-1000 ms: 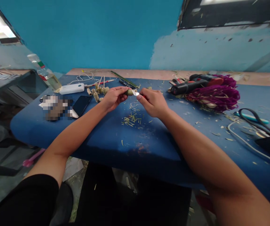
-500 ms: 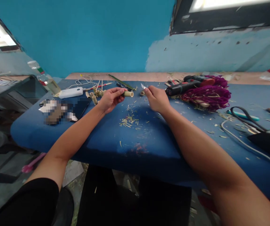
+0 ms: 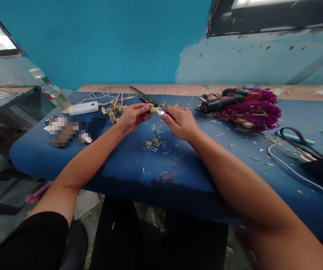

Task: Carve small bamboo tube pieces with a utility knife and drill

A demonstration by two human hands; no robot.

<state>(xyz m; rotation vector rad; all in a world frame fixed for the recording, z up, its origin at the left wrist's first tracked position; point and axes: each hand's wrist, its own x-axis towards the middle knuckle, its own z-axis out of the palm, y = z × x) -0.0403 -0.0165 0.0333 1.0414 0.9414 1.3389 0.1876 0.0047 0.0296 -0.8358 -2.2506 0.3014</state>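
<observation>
My left hand (image 3: 135, 117) pinches a short greenish bamboo tube (image 3: 153, 110) that points to the right. In my right hand (image 3: 180, 122) is a small knife, its bright blade (image 3: 159, 111) at the tube's right end; the handle is hidden in my fingers. Several cut bamboo tubes (image 3: 112, 117) stand and lie just left of my left hand. Thin green shavings (image 3: 154, 143) are scattered on the blue table top (image 3: 139, 165) below both hands.
A white device (image 3: 83, 108) with a cable and a tilted bottle (image 3: 51, 92) are at the left. To the right are a black and red power tool (image 3: 220, 102), purple fibre bundles (image 3: 251, 114), a teal-handled tool (image 3: 296, 138) and a black strap (image 3: 299, 140).
My right hand has moved left, bringing the knife blade from beyond the tube onto its right end. My left hand still holds the tube in nearly the same place.
</observation>
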